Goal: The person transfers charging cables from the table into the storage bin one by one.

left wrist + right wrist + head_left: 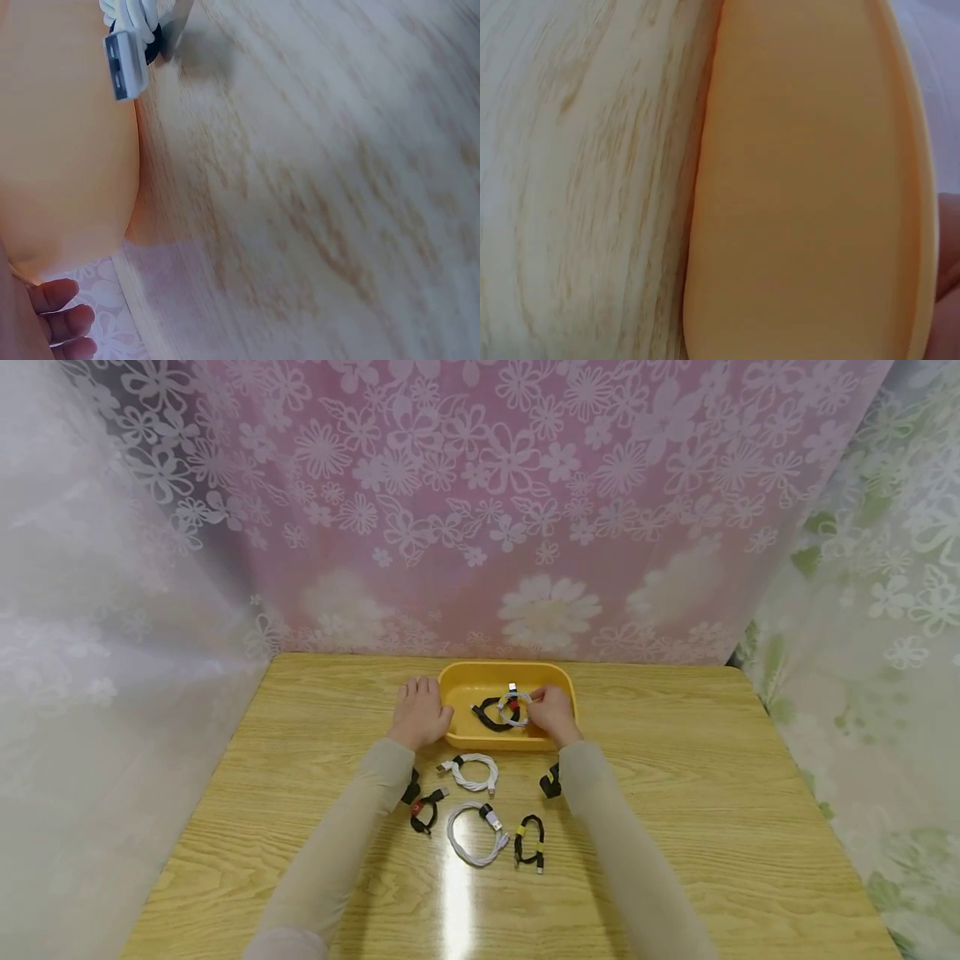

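Observation:
My right hand (553,717) reaches over the right end of a yellow tray (456,675) and pinches a coiled white cable (501,718). Under that coil, a coiled black cable (486,722) with a red tie lies on the tray floor. My left hand (422,714) rests against the tray's left rim, fingers pointing away from me and thumb at the edge. In the left wrist view, its fingertips (69,321) show beside the tray wall, and a white USB plug (127,66) hangs into view at the top. The right wrist view shows mostly the tray's outer wall (810,180).
In front of the tray lie a white coiled cable (491,770), a larger white coil (453,839), a black cable with a red tie (417,810) and a black cable with yellow ties (519,845). Black items (551,782) sit beside both forearms. A floral curtain (480,527) stands behind the table.

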Demonstrator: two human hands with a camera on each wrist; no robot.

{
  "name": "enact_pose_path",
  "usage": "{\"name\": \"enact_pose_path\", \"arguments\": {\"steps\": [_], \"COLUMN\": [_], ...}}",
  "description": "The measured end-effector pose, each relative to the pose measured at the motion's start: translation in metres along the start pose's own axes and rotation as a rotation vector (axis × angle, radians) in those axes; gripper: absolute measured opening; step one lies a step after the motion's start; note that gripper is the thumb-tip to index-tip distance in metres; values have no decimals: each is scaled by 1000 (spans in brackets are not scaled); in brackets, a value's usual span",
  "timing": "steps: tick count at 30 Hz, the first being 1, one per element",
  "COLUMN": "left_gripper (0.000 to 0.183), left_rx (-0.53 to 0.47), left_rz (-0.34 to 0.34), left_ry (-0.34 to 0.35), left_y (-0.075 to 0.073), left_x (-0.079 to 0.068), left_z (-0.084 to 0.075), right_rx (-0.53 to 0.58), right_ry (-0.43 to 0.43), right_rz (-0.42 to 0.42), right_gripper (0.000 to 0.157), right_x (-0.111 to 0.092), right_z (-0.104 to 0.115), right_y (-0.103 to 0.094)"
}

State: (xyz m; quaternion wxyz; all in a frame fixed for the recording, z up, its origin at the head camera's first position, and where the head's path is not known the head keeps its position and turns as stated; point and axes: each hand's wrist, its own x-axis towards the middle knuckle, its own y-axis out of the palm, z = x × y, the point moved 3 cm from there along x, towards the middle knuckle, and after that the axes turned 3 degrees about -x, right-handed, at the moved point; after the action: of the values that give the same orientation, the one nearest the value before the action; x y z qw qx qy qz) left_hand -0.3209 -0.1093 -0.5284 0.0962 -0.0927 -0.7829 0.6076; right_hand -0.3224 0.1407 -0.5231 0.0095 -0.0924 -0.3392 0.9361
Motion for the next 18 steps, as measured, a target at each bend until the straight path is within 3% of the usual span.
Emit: {"name": "enact_pose_path", "arguments": {"steps": [9, 18], "left_gripper": [34, 31], "left_rx": [5, -6], "left_rz": [-14, -16], "left_ry": [11, 16], "left_y": [3, 3], "left_x": [1, 1], "left_z": [2, 2], "right_rx": [-17, -169], "right_ry": [76, 73], "right_rz": [56, 47], "right_gripper": [29, 27], "right_x": [5, 8], "right_z": [-4, -4], "right_y": [2, 6]}}
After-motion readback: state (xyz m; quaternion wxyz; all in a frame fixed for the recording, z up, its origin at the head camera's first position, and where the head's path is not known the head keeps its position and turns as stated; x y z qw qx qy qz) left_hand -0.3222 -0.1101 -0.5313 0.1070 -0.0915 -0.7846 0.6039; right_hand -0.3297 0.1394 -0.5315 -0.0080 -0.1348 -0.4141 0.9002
